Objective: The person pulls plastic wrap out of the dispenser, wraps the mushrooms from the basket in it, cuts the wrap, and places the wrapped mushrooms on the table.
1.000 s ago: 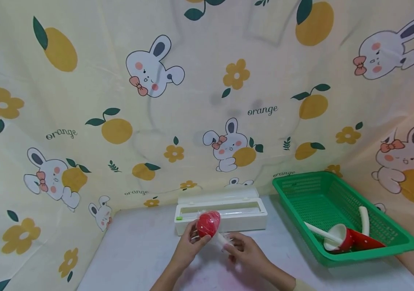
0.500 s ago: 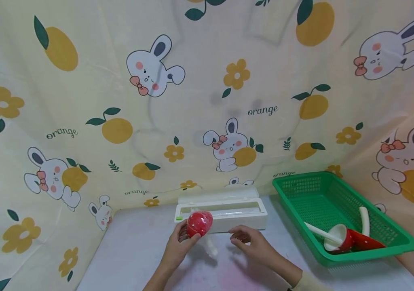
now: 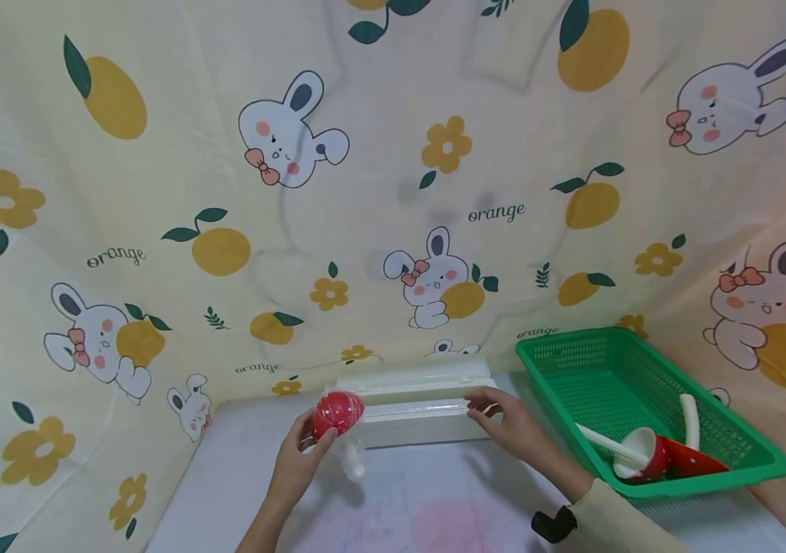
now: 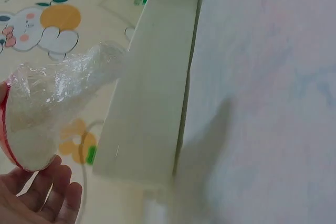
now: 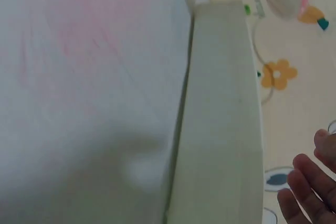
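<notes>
Patterned cloth backdrop [image 3: 358, 253], rabbits and oranges, behind a white tabletop [image 3: 227, 476]. On it we list: one long white box [image 3: 427, 432], lid raised; one green basket [image 3: 593, 384], red and white pieces [image 3: 697, 456] inside. We enter one red dotted cap [image 3: 338, 412], film-wrapped, held up near the box's left end, gripped between thumb and fingers of the left hand [image 3: 295, 457]. Right hand [image 3: 509, 424]: fingers parted, by the box's right end.
</notes>
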A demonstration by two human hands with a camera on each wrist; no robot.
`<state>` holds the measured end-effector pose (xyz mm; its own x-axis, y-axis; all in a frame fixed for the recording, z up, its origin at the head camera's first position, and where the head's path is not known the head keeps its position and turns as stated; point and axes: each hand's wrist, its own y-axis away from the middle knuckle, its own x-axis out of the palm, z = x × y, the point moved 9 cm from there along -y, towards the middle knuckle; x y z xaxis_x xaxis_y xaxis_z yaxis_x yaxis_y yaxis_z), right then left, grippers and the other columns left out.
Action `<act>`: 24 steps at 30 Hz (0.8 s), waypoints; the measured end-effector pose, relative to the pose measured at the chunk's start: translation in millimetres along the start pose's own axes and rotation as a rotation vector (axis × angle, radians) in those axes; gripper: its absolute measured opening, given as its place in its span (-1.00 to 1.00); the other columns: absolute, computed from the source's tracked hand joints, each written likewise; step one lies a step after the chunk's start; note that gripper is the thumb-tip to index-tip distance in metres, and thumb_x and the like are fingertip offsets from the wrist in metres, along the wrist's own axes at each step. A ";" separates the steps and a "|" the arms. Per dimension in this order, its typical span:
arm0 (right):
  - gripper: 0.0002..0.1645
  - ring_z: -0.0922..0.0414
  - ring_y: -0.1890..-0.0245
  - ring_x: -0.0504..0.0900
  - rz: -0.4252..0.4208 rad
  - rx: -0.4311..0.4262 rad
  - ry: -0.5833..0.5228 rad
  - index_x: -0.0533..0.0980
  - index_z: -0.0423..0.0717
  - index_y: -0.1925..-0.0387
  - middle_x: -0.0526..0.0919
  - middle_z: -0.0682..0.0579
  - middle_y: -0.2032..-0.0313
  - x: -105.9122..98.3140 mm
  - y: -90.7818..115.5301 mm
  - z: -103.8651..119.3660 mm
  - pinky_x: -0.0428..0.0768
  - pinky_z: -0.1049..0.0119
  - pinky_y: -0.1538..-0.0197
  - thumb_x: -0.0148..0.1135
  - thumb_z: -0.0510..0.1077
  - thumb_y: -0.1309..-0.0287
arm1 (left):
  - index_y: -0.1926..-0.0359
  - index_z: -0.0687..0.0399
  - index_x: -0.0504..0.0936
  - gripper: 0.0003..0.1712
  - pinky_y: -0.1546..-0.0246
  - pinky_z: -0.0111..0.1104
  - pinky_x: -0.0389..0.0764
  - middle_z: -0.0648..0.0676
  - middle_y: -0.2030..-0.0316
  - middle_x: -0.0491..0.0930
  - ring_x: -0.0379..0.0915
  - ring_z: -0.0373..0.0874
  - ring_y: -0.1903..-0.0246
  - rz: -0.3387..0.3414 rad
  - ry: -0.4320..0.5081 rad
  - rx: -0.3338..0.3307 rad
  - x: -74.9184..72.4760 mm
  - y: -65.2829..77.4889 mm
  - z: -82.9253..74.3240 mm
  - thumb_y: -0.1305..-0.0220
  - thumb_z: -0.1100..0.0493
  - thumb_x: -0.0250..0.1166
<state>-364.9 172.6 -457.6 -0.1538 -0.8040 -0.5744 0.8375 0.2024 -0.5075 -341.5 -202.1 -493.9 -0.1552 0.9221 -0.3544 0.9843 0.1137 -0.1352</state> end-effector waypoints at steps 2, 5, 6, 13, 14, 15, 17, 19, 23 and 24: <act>-0.68 0.16 0.23 0.65 -0.028 -0.023 0.021 0.64 -0.11 0.05 0.72 0.11 0.24 -4.5 -3.7 -0.7 0.67 0.17 0.18 0.44 -0.27 -0.13 | -0.44 0.06 0.28 -0.08 -0.11 -0.17 0.59 0.18 -0.28 0.45 0.41 0.06 -0.21 -0.012 -0.012 0.007 -8.2 -1.4 0.4 -0.21 -0.25 0.39; -0.72 0.06 0.17 0.64 -0.051 -0.016 0.052 0.65 -0.11 0.07 0.73 0.06 0.19 -6.6 -7.4 -5.3 0.65 0.07 0.12 0.43 -0.27 -0.15 | -0.44 0.07 0.26 -0.07 -0.10 -0.16 0.60 0.20 -0.29 0.44 0.40 0.07 -0.21 -0.034 -0.036 0.013 -19.3 -5.1 2.1 -0.21 -0.26 0.38; -0.73 0.03 0.14 0.63 -0.052 -0.001 0.055 0.66 -0.11 0.08 0.73 0.05 0.17 -6.3 -8.6 -7.7 0.64 0.03 0.10 0.42 -0.27 -0.16 | -0.44 0.07 0.26 -0.07 -0.10 -0.16 0.60 0.21 -0.29 0.43 0.40 0.08 -0.21 -0.038 -0.041 0.014 -22.5 -6.5 2.5 -0.22 -0.26 0.38; -0.82 0.06 0.09 0.60 -0.045 0.109 0.090 0.69 -0.05 0.11 0.70 0.06 0.14 -2.1 -17.3 -30.2 0.61 0.09 0.08 0.34 -0.26 -0.25 | -0.44 0.12 0.24 -0.05 -0.12 -0.12 0.57 0.24 -0.27 0.43 0.40 0.09 -0.17 -0.064 -0.120 0.000 -41.9 -19.9 13.5 -0.22 -0.26 0.38; -0.82 0.08 0.11 0.59 -0.041 0.111 0.095 0.69 -0.04 0.11 0.70 0.07 0.15 -1.4 -18.9 -32.4 0.61 0.13 0.10 0.35 -0.25 -0.25 | -0.45 0.13 0.23 -0.04 -0.14 -0.11 0.55 0.25 -0.27 0.42 0.39 0.09 -0.18 -0.066 -0.133 -0.006 -44.3 -22.3 16.2 -0.22 -0.27 0.37; -0.81 0.10 0.14 0.58 -0.035 0.115 0.099 0.69 -0.04 0.11 0.69 0.09 0.17 -0.5 -20.3 -34.6 0.60 0.17 0.12 0.36 -0.25 -0.25 | -0.45 0.13 0.23 -0.03 -0.16 -0.09 0.54 0.25 -0.28 0.42 0.38 0.09 -0.18 -0.067 -0.145 -0.012 -46.4 -25.1 19.0 -0.22 -0.28 0.36; -0.80 0.13 0.20 0.55 -0.014 0.128 0.095 0.69 -0.03 0.10 0.69 0.11 0.21 2.1 -23.4 -38.9 0.59 0.23 0.17 0.38 -0.23 -0.23 | -0.46 0.14 0.22 -0.02 -0.19 -0.07 0.51 0.26 -0.28 0.41 0.38 0.10 -0.18 -0.071 -0.163 -0.025 -51.0 -30.7 24.9 -0.23 -0.30 0.34; -0.79 0.16 0.24 0.54 0.018 0.157 0.092 0.69 -0.01 0.10 0.69 0.13 0.24 5.7 -25.6 -43.8 0.57 0.29 0.20 0.39 -0.22 -0.22 | -0.46 0.17 0.22 0.00 -0.18 -0.05 0.52 0.28 -0.27 0.42 0.39 0.11 -0.17 -0.078 -0.180 -0.032 -55.6 -35.8 30.6 -0.24 -0.34 0.31; -0.78 0.16 0.29 0.50 0.083 0.263 0.077 0.69 0.03 0.08 0.66 0.13 0.22 12.4 -26.2 -53.3 0.54 0.33 0.29 0.37 -0.21 -0.24 | -0.44 0.24 0.23 0.04 -0.09 -0.08 0.58 0.32 -0.21 0.45 0.43 0.14 -0.12 -0.083 -0.198 -0.040 -62.5 -44.2 38.9 -0.24 -0.40 0.26; -0.78 0.16 0.30 0.50 0.096 0.282 0.076 0.69 0.03 0.07 0.66 0.12 0.20 14.0 -26.0 -54.8 0.53 0.32 0.31 0.37 -0.20 -0.24 | -0.44 0.25 0.23 0.05 -0.07 -0.09 0.59 0.32 -0.20 0.46 0.43 0.14 -0.11 -0.083 -0.209 -0.043 -63.7 -45.9 40.4 -0.23 -0.41 0.26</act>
<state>-417.6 186.7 -487.6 -0.0967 -0.7426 -0.6627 0.9611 0.1033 -0.2561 -380.2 -281.0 -502.4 -0.2459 0.8127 -0.5283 0.9693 0.2061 -0.1342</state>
